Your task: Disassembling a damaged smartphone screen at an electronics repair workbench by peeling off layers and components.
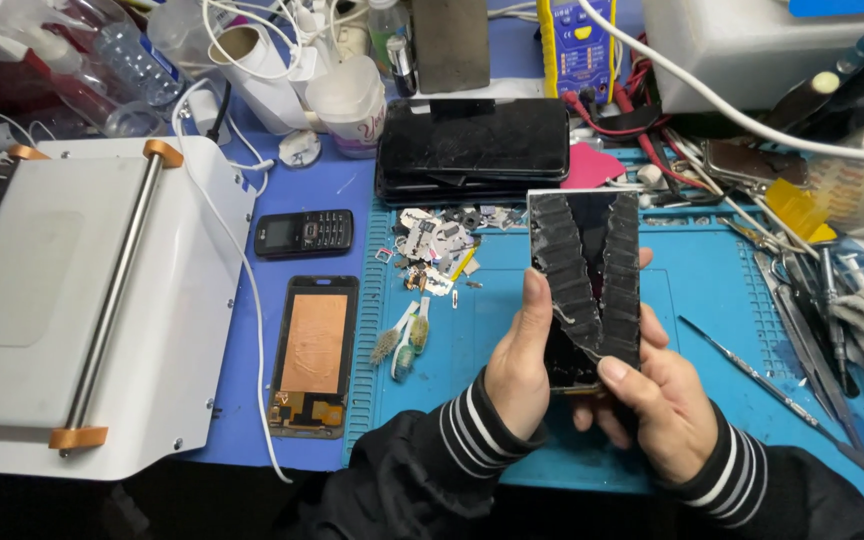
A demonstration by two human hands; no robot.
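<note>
I hold a black phone screen panel (585, 280) upright above the blue work mat (712, 290). Crumpled grey-black film lies across its face in two strips that meet low down in a V. My left hand (518, 365) grips the panel's left edge, thumb pressed on the left strip. My right hand (660, 410) supports the lower right corner, thumb on the bottom of the film. Both wrists wear black sleeves with white-striped cuffs.
A white machine with a steel roller (92, 300) fills the left. A small black keypad phone (304, 233), a copper-backed phone frame (312, 352), two toothbrushes (404, 338), metal scraps (432, 245), stacked black phones (474, 145), a yellow multimeter (574, 45), tweezers and picks (802, 300) surround me.
</note>
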